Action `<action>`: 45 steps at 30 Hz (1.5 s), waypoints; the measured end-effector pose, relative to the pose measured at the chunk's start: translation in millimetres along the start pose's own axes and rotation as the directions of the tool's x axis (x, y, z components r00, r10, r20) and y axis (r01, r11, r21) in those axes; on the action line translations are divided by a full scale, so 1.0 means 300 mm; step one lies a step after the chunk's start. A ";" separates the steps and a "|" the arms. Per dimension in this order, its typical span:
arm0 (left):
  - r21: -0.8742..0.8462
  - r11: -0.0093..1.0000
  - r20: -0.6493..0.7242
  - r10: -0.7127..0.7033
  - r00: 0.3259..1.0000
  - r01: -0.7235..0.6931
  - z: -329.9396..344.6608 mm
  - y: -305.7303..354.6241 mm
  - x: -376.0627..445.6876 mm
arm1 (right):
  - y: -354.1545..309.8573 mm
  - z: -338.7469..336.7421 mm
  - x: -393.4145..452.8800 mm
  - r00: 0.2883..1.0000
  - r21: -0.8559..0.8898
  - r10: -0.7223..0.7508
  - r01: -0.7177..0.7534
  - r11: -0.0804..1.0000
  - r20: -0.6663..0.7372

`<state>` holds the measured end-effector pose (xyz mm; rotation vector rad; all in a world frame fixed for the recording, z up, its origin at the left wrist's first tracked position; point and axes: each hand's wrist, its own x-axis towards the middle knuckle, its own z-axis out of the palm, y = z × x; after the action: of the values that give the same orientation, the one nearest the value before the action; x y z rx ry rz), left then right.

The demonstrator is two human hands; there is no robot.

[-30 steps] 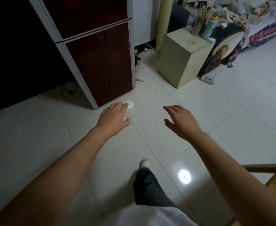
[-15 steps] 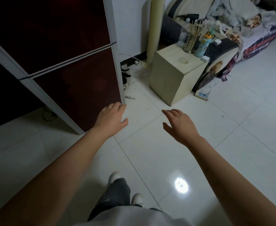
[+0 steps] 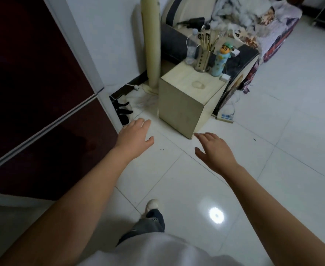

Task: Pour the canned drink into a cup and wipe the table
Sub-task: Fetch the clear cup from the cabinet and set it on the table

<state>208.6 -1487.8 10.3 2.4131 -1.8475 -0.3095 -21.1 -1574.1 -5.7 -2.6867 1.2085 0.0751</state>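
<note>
Closer now to the small cabinet (image 3: pixel 188 96) than a second ago: earlier off in the upper part of the view, at present just ahead of the outstretched arms. Fridge (image 3: pixel 33 96) swung wide across the left side, dark red doors filling that edge, where before only a narrower slab showed. One foot (image 3: pixel 151 205) forward on the white tiled floor (image 3: pixel 273 169), mid-stride.

Left hand (image 3: pixel 134 138) held out palm down, fingers loosely together, thumb splayed, gripping nothing. Right hand (image 3: pixel 214 150) likewise extended, fingers relaxed and slightly spread, also bare of any load. Same posture as in the two previous views, only carried forward with the walk.

On the cabinet top: a metal utensil holder (image 3: pixel 202 60) full of chopsticks and spoons, a cartoon-topped bottle (image 3: pixel 220 62) just beside it, and a faint ring-shaped smear (image 3: pixel 198 85) nearer the front. Behind, possibly a clear plastic bottle (image 3: pixel 190 52), though too dim to be sure. A tall pale column (image 3: pixel 151 43) standing between cabinet and wall, a power strip (image 3: pixel 225 117) on the floor to the right.

No can, no cup, no cloth anywhere in sight, so pouring and wiping both not yet begun. Likely meaning of the approach: heading toward the fridge or cabinet to fetch the drink; reaching and grasping to come first.
</note>
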 end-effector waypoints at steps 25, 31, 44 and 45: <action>0.008 0.973 0.097 0.230 0.968 -0.232 -0.064 0.151 1.292 | 0.644 -0.161 0.923 0.971 0.082 0.237 -0.235 0.969 -0.017; 0.002 0.974 0.126 0.224 0.966 -0.226 -0.053 0.195 1.501 | 0.763 -0.180 1.076 0.967 0.145 0.253 -0.250 0.957 -0.005; -0.145 0.985 0.238 0.121 0.964 -0.088 0.079 0.211 1.824 | 0.898 -0.048 1.304 0.912 0.457 0.394 -0.400 0.794 0.114; -0.170 0.984 0.252 0.102 0.962 -0.059 0.109 0.209 1.849 | 0.908 -0.018 1.325 0.903 0.497 0.413 -0.416 0.762 0.122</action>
<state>280.9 -2036.6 -69.3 2.2724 -1.9289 -0.7712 40.3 -2044.0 -92.6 -1.9271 1.5443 -0.1583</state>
